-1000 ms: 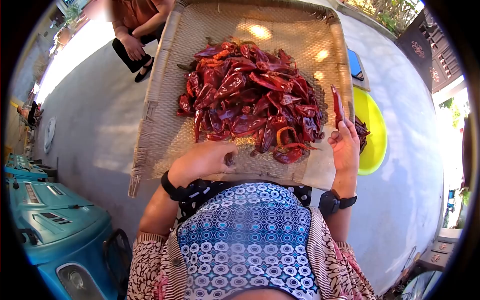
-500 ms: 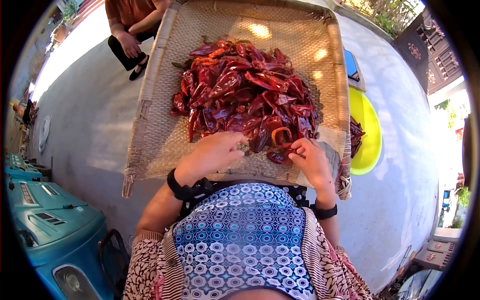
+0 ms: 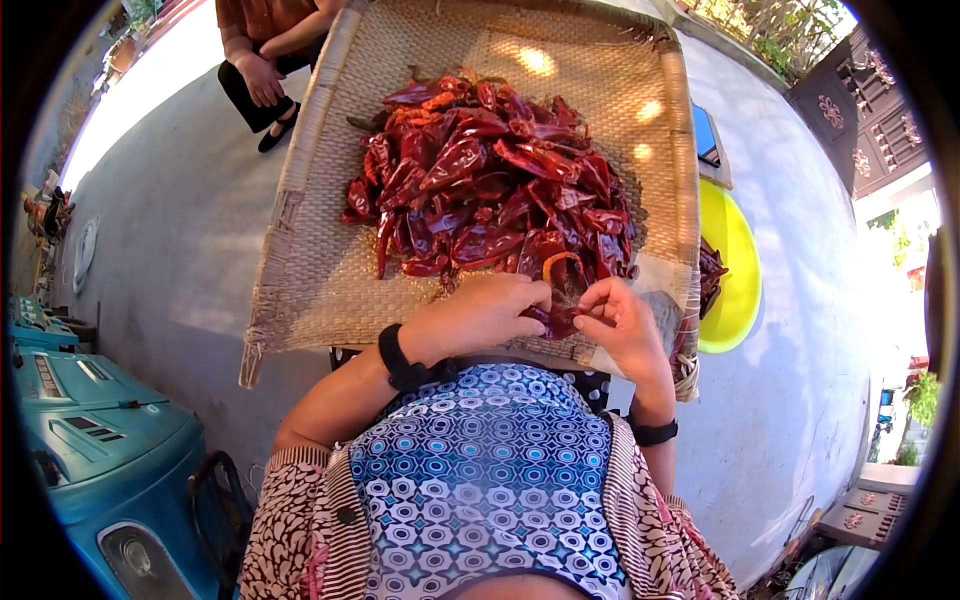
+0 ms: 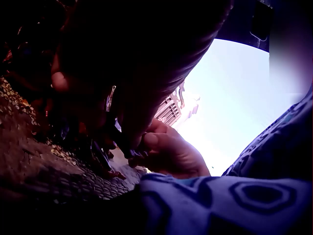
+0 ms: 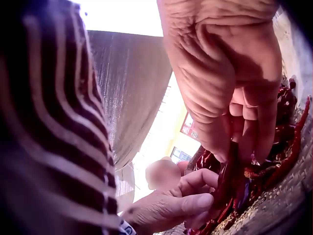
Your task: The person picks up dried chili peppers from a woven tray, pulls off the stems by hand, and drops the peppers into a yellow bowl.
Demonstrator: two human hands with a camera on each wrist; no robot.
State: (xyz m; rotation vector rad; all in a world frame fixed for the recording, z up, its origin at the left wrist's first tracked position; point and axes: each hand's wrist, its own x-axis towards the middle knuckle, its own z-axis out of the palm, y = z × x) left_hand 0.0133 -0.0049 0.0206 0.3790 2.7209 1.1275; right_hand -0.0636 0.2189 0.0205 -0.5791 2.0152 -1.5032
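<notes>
A heap of dried red chili peppers (image 3: 470, 180) lies on a woven tray (image 3: 320, 200). At its near side, both hands meet at one dark red chili pepper (image 3: 560, 318). My right hand (image 3: 628, 325) pinches it between thumb and fingers from the right. From the other side, the left hand (image 3: 480, 312) grips it with curled fingers. The right wrist view shows the pepper (image 5: 229, 178) between the right fingertips, with the left thumb and fingers close against it. Deep shadow hides most of the left hand's grip in the left wrist view.
A yellow basin (image 3: 738, 270) with several chili peppers stands right of the tray. Someone sits at the far left, hands (image 3: 262, 80) over the knees. A teal vehicle (image 3: 100, 430) is at the left. A flat piece of card (image 3: 668, 275) lies at the tray's right edge.
My right hand has let go of a chili pepper held up at the tray's right edge and come back to the near side. The left hand has moved right to the same pepper.
</notes>
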